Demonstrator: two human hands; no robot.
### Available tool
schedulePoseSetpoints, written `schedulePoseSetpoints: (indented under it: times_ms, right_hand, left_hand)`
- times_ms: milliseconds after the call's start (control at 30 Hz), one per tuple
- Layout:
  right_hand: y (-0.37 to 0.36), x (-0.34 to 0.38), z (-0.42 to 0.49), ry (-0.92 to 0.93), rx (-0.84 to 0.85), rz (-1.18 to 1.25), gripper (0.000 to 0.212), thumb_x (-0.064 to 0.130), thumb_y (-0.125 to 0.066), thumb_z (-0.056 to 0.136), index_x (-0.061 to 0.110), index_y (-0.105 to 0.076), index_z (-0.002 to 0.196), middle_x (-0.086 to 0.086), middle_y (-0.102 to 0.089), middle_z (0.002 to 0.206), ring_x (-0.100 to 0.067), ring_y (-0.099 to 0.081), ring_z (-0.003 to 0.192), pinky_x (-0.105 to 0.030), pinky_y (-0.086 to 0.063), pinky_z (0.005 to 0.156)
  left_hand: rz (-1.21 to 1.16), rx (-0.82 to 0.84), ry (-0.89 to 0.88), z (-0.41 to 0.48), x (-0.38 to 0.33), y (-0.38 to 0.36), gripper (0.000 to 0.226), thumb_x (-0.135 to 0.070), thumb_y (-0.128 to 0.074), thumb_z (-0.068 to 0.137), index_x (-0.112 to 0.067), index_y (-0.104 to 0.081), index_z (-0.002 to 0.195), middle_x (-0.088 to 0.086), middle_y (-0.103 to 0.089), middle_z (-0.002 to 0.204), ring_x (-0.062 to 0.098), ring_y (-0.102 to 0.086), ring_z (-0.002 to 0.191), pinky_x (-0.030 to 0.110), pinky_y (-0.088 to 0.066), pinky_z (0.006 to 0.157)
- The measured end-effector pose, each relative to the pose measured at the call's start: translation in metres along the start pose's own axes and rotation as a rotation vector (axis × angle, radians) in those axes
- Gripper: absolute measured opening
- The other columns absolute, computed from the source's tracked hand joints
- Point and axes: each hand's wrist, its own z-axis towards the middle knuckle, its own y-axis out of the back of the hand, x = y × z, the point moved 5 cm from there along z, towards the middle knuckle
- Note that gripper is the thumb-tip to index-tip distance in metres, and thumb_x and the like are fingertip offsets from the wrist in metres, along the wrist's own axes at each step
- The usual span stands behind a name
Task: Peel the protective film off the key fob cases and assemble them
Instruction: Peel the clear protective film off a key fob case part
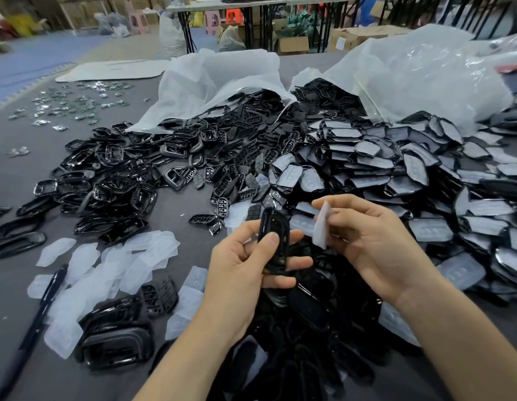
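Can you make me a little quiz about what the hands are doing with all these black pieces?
1. True or false: the left hand holds a black case.
2. What does the right hand pinch? A) a spoon B) a white film C) a coin
3. Fill in: the pile of peeled films lies to the ____ of the hands.
Key: 1 true; 2 B; 3 left.

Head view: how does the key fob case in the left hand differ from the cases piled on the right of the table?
The held case shows bare glossy black; the piled cases carry whitish film. The held case stands upright in the left hand; the piled cases lie overlapping on the table. The right hand pinches a loose film piece. Both are black and elongated.
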Motion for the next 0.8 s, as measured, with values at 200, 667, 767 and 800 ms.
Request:
schedulePoseSetpoints:
  times_ms: [200, 667, 767, 800]
  right_hand:
    - [-0.012, 0.006, -0.005, -0.004, 0.155, 0.150, 0.014, 0.006, -0.058, 0.071, 0.007, -0.068, 0.081, -0.003, -0.066, 0.068, -0.015, -0.067, 0.063, -0.024, -0.056, 0.062]
    - [-0.025, -0.007, -0.010, 0.164, 0.067, -0.313, 0.016, 0.005, -0.069, 0.082, 0.019, -0.074, 0.077, -0.002, -0.067, 0.074, -0.013, -0.060, 0.074, -0.024, -0.050, 0.074]
    - [-0.028, -0.005, -0.012, 0.264, 0.052, -0.363, 0.018, 0.004, -0.070, 0.081, 0.021, -0.074, 0.076, 0.002, -0.070, 0.073, -0.008, -0.064, 0.070, -0.017, -0.051, 0.068]
    - [-0.029, -0.004, -0.013, 0.292, 0.043, -0.373, 0.019, 0.004, -0.070, 0.081, 0.022, -0.074, 0.076, 0.003, -0.071, 0.073, -0.008, -0.064, 0.069, -0.016, -0.051, 0.066]
  left_hand:
    - [0.028, -0.027, -0.011, 0.000, 0.000, 0.002, 0.014, -0.006, -0.050, 0.094, -0.010, -0.063, 0.098, 0.007, -0.076, 0.088, 0.026, -0.073, 0.068, 0.018, -0.050, 0.044]
    - [0.254, -0.070, -0.176, -0.002, -0.003, 0.004, 0.019, -0.002, -0.052, 0.095, -0.016, -0.065, 0.098, 0.008, -0.073, 0.074, 0.017, -0.071, 0.065, 0.023, -0.055, 0.049]
    - [0.271, -0.068, -0.191, -0.002, -0.002, 0.005, 0.019, -0.004, -0.054, 0.095, -0.018, -0.065, 0.097, 0.008, -0.074, 0.077, 0.020, -0.072, 0.068, 0.025, -0.056, 0.050]
    - [0.274, -0.066, -0.194, -0.001, -0.002, 0.005, 0.018, -0.005, -0.054, 0.095, -0.018, -0.065, 0.097, 0.008, -0.074, 0.077, 0.021, -0.073, 0.068, 0.026, -0.056, 0.051]
